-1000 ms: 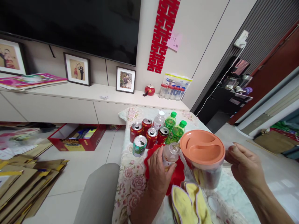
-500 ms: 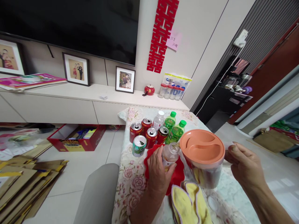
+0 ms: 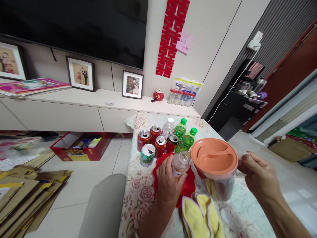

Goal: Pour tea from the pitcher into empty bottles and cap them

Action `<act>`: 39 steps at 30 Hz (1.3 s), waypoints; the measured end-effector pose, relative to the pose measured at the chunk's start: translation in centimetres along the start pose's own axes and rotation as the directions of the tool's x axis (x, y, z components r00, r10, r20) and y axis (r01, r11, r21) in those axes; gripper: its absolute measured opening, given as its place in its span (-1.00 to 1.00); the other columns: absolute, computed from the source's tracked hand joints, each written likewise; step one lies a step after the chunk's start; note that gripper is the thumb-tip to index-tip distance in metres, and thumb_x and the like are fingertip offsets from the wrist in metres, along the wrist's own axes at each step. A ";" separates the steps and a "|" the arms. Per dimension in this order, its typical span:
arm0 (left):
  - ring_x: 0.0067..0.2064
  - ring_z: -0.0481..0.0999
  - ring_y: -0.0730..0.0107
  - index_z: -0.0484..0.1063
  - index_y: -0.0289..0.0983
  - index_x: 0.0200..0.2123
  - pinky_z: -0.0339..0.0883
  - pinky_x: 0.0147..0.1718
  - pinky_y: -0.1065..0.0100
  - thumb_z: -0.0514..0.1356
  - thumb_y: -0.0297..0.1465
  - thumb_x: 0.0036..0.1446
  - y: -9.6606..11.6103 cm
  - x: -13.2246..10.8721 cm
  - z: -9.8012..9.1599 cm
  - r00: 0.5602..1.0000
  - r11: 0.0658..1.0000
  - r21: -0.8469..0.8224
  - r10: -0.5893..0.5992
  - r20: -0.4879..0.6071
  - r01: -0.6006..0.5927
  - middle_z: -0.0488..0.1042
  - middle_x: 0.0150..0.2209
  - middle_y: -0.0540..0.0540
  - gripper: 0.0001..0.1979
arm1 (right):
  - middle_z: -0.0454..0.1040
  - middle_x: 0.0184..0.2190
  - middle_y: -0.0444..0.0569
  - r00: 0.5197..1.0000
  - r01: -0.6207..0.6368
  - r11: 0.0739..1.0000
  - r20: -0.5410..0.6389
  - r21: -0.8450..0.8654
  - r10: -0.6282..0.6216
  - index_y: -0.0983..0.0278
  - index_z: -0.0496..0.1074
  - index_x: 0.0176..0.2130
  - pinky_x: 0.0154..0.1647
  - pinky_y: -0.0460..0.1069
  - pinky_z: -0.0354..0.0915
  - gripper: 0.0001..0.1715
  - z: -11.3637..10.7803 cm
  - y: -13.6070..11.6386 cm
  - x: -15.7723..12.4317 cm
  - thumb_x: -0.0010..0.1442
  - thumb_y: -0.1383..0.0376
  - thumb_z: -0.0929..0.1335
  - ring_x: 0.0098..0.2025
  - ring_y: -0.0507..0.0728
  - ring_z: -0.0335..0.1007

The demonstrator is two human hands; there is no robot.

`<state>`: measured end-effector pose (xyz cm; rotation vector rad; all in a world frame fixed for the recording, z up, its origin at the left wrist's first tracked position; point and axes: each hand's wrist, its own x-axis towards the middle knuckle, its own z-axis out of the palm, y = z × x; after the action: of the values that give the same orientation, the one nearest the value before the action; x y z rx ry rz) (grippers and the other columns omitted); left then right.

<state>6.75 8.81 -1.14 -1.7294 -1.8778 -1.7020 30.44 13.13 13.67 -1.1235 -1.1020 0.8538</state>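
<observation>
I have the left hand [image 3: 167, 181] wrapped round a clear open bottle [image 3: 180, 165], over a red tray [image 3: 187, 191] inward from the left edge of the table [image 3: 133, 168]; I can't tell whether it rests there. The right hand [image 3: 260, 175] grasps an orange-lidded pitcher [image 3: 220, 186] nearer the right edge, its lip at the bottle's mouth. Toward the far left corner I see 5 cans [image 3: 160, 147], 3 capped bottles [image 3: 187, 141] beside them; a yellow cloth [image 3: 194, 215] lies nearer the front.

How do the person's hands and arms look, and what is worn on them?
The left hand and right hand are ungloved; both forearms look bare. A small pale edge, perhaps a band or cuff, shows on the left one at the bottom border.
</observation>
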 end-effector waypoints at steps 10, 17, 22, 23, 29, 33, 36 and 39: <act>0.10 0.59 -0.08 0.20 -0.31 0.27 0.48 0.02 -0.01 0.37 -0.38 0.12 0.1 -0.1 0.0 1.000 1.000 0.003 -0.002 -0.005 0.002 0.56 0.09 -0.36 -0.31 | 0.09 -0.64 -0.24 1.000 0.009 1.000 0.015 -0.029 -0.008 0.19 0.41 -0.50 -0.58 -0.02 -0.07 -0.50 0.3 -0.3 -0.1 -0.15 0.02 0.66 -0.58 -0.01 -0.05; 0.11 0.58 -0.08 0.19 -0.30 0.29 0.48 0.03 -0.02 0.35 -0.40 0.13 0.1 0.0 0.0 1.000 1.000 -0.005 -0.008 0.004 0.008 0.55 0.10 -0.36 -0.30 | 0.09 -0.64 -0.24 1.000 -0.010 1.000 0.008 -0.011 0.010 0.18 0.43 -0.50 -0.57 -0.01 -0.10 -0.50 0.1 -0.2 -0.2 -0.17 0.02 0.67 -0.57 -0.01 -0.05; 0.12 0.58 -0.07 0.20 -0.30 0.29 0.48 0.04 -0.02 0.34 -0.38 0.15 0.0 -0.1 0.0 1.000 1.000 -0.017 -0.008 0.002 0.008 0.55 0.10 -0.35 -0.33 | 0.11 -0.63 -0.25 1.000 -0.016 1.000 -0.002 -0.005 0.016 0.18 0.46 -0.45 -0.57 -0.03 -0.07 -0.51 0.0 -0.1 -0.1 -0.17 0.03 0.68 -0.57 -0.02 -0.03; 0.11 0.58 -0.06 0.20 -0.29 0.29 0.48 0.04 -0.01 0.34 -0.38 0.15 0.0 -0.1 0.0 1.000 1.000 -0.018 -0.010 0.003 0.010 0.55 0.09 -0.35 -0.32 | 0.11 -0.63 -0.26 1.000 -0.019 1.000 -0.005 -0.005 0.019 0.18 0.47 -0.44 -0.57 -0.03 -0.07 -0.51 -0.1 0.0 -0.1 -0.17 0.03 0.68 -0.57 -0.02 -0.02; 0.10 0.58 -0.07 0.20 -0.30 0.29 0.49 0.02 -0.02 0.37 -0.39 0.12 -0.1 -0.1 0.1 1.000 1.000 -0.014 -0.002 -0.001 0.002 0.55 0.09 -0.35 -0.29 | 0.13 -0.64 -0.27 1.000 -0.002 1.000 -0.013 -0.006 0.002 0.18 0.47 -0.42 -0.58 -0.03 -0.05 -0.49 0.0 -0.1 -0.1 -0.19 0.03 0.69 -0.58 -0.02 -0.01; 0.10 0.58 -0.08 0.20 -0.30 0.29 0.49 0.02 -0.02 0.37 -0.38 0.12 0.0 -0.1 0.1 1.000 1.000 -0.015 -0.005 0.000 0.005 0.55 0.09 -0.35 -0.30 | 0.15 -0.64 -0.26 1.000 0.007 1.000 0.009 -0.021 -0.007 0.17 0.46 -0.41 -0.58 -0.01 -0.02 -0.51 0.0 -0.1 -0.1 -0.15 0.02 0.68 -0.59 0.00 0.01; 0.11 0.58 -0.07 0.20 -0.30 0.28 0.49 0.02 -0.02 0.34 -0.36 0.16 0.0 -0.1 0.1 1.000 1.000 -0.018 -0.011 0.000 0.011 0.55 0.08 -0.35 -0.33 | 0.15 -0.64 -0.26 1.000 0.004 1.000 0.010 -0.014 -0.003 0.17 0.47 -0.40 -0.59 -0.02 -0.01 -0.52 -0.1 0.0 -0.1 -0.14 0.03 0.68 -0.59 -0.01 0.00; 0.11 0.58 -0.07 0.20 -0.30 0.29 0.49 0.01 -0.02 0.32 -0.34 0.18 0.0 -0.1 0.1 1.000 1.000 -0.024 -0.013 0.000 0.013 0.55 0.09 -0.35 -0.35 | 0.14 -0.64 -0.27 1.000 0.000 1.000 0.015 -0.014 0.000 0.16 0.45 -0.42 -0.59 -0.03 0.00 -0.51 -0.2 0.1 0.0 -0.14 0.03 0.68 -0.58 -0.01 0.00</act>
<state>6.86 8.81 -1.26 -1.7293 -1.8804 -1.7361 30.62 13.06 13.58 -1.1299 -1.1215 0.8568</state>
